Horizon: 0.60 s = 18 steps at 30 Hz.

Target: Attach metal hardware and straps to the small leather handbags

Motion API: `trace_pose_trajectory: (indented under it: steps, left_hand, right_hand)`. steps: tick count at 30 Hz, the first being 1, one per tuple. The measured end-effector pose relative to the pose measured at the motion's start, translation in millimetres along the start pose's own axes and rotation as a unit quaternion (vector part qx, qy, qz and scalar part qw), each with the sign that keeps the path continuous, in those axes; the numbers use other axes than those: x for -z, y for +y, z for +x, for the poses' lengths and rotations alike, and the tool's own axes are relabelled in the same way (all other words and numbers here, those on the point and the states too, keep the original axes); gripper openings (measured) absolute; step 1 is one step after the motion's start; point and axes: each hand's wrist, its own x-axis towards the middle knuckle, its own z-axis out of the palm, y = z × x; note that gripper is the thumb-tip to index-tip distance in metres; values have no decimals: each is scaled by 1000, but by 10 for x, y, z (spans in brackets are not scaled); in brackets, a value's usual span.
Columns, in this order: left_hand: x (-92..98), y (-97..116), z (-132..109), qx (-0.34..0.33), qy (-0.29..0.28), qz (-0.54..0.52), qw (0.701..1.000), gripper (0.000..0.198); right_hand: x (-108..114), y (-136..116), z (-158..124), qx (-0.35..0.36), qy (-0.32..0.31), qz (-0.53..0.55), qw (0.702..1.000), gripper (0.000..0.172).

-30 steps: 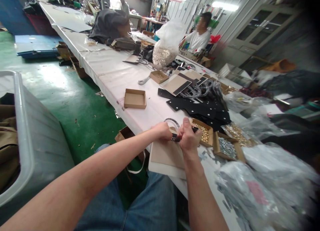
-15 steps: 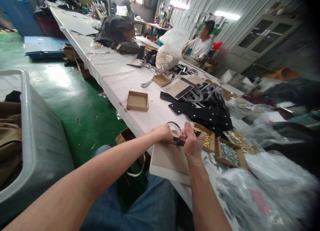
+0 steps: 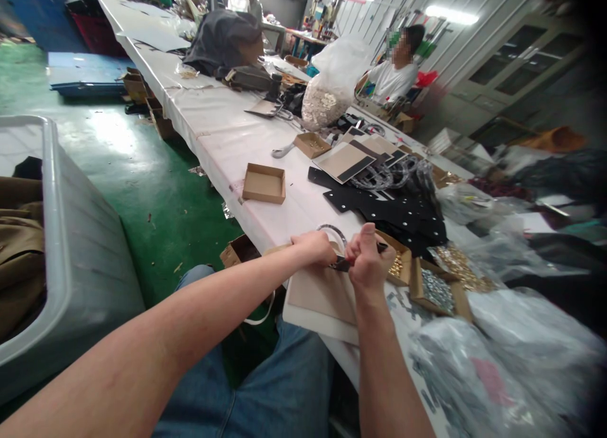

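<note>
Both hands are together over a beige panel [image 3: 322, 296] lying on a white board [image 3: 308, 323] at the table's near edge. My left hand [image 3: 318, 248] is closed at the panel's far end, on a black strip [image 3: 340, 265] that shows between the hands. My right hand [image 3: 370, 258] is a fist with the thumb up, closed around something I cannot make out; a dark tip sticks out on its right side. Behind the hands stands a curved, clear-and-dark ring handle [image 3: 334, 231]. The fingertips of both hands are hidden.
Right of my hands stand a box of gold-coloured studs [image 3: 398, 264] and a box of silver-coloured pieces [image 3: 434, 289], with plastic bags [image 3: 488, 362] nearer. Beyond lie black punched pieces [image 3: 384, 210] and a shallow cardboard box [image 3: 264, 184]. A grey bin [image 3: 90, 236] is at left; a person [image 3: 396, 78] sits across.
The camera view has shifted slightly. Both hands stay closed at the strip, and my left hand has come a little closer to my right.
</note>
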Motion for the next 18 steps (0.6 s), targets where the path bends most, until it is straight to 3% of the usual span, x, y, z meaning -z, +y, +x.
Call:
trace_pose_trajectory:
  steps: [4, 8, 12, 15, 18]
  left_hand:
    - [10, -6, -7, -2, -6, -3, 1000, 68]
    - [23, -18, -23, 9, -9, -2, 1000, 69]
    - [35, -6, -26, 23, -11, -19, 999, 67]
    - [49, 10, -59, 33, -15, -20, 999, 64]
    - [46, 6, -114, 25, 3, -26, 999, 60]
  right_hand:
    - [-53, 6, -22, 2, 28, -47, 999, 71]
    - [14, -7, 303, -134, 36, -10, 990, 75]
    - [106, 118, 760, -290, 60, 26, 955, 77]
    - [58, 267, 927, -345, 39, 6, 938, 74]
    - [-43, 369, 964, -354, 12, -8, 935, 73]
